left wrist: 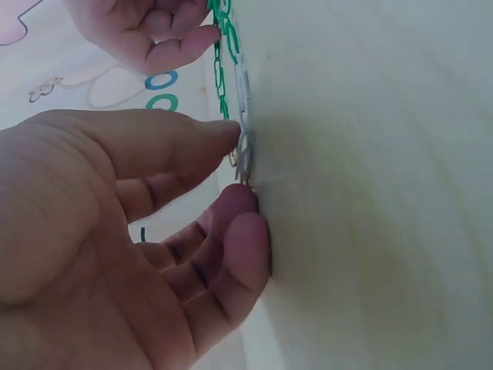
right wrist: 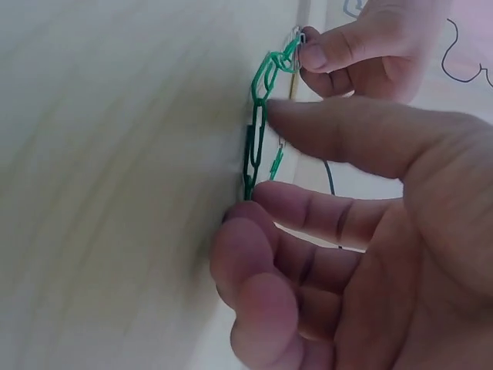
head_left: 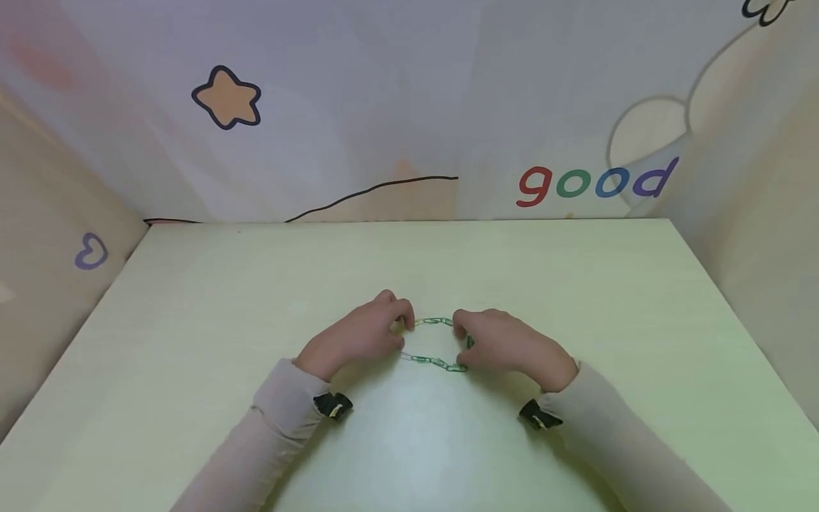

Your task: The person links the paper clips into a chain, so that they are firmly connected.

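A chain of linked paper clips (head_left: 438, 363) lies in a loop on the table, mostly green with white and yellow clips at its left side. At that left end, my left hand (head_left: 367, 331) curls its thumb and fingers about the chain. My right hand (head_left: 502, 340) does the same around the green clips at the right end. Green clips (right wrist: 258, 139) show between thumb and fingers in the right wrist view. Pale clips (left wrist: 244, 146) sit by the left thumb tip in the left wrist view. The fingertips partly hide both ends of the loop.
The pale green table (head_left: 409, 441) runs back to a printed backdrop (head_left: 358, 107) with a star and the word "good". Side panels (head_left: 57, 284) border the table left and right. Dark wrist bands (head_left: 333, 405) sit at the sleeve cuffs.
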Available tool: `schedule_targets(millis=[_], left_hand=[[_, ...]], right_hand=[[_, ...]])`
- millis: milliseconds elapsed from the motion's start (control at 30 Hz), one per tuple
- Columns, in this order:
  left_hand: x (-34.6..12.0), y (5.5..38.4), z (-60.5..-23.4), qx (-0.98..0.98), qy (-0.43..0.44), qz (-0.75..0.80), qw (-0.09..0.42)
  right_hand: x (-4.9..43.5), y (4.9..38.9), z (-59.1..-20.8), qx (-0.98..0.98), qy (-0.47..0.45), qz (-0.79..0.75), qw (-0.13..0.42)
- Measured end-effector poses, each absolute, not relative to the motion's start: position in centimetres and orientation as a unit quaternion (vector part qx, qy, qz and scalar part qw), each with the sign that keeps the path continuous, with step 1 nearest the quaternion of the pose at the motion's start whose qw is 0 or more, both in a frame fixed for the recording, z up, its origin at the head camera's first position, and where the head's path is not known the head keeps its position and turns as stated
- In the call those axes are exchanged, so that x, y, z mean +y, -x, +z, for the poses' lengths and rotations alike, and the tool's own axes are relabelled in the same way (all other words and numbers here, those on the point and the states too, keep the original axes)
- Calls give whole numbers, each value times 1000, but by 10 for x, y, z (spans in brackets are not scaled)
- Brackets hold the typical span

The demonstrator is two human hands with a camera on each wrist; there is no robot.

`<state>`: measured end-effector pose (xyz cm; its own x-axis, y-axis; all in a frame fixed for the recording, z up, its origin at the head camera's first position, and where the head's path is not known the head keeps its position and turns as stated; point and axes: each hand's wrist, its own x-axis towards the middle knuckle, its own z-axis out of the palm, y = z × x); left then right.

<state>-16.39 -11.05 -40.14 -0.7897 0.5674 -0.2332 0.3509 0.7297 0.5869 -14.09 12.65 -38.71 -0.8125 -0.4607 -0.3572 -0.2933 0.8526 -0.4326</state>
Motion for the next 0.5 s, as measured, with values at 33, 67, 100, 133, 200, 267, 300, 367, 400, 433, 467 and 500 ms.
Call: schedule_targets(millis=[33,67,100,133,200,267,300,367,400,433,467,500], left_hand=[[-112,164,-401,909,-250,267,199],[-113,164,-400,910,-246,269,199],[-114,164,-399,911,-241,269,201],[-116,164,-399,910,-237,270,204],[-118,163,-398,911,-233,266,215],[-119,161,-398,911,-227,258,230],[-119,161,-398,911,-227,253,235],[-119,160,-398,912,-231,241,239],[-118,160,-397,913,-234,234,239],[-118,160,-397,914,-238,229,238],[-117,160,-396,915,-244,222,234],[-116,161,-396,916,-248,216,230]], right_hand=[[126,141,-386,934,205,-182,231],[126,141,-385,932,210,-181,233],[126,140,-384,930,216,-182,236],[125,140,-383,927,221,-184,242],[125,140,-382,921,232,-186,251],[126,140,-381,917,242,-189,257],[126,140,-381,915,245,-190,257],[128,140,-381,914,249,-193,255],[129,141,-381,914,250,-194,254],[129,141,-381,914,251,-195,252],[130,141,-381,914,251,-195,251],[130,141,-381,915,250,-196,250]])
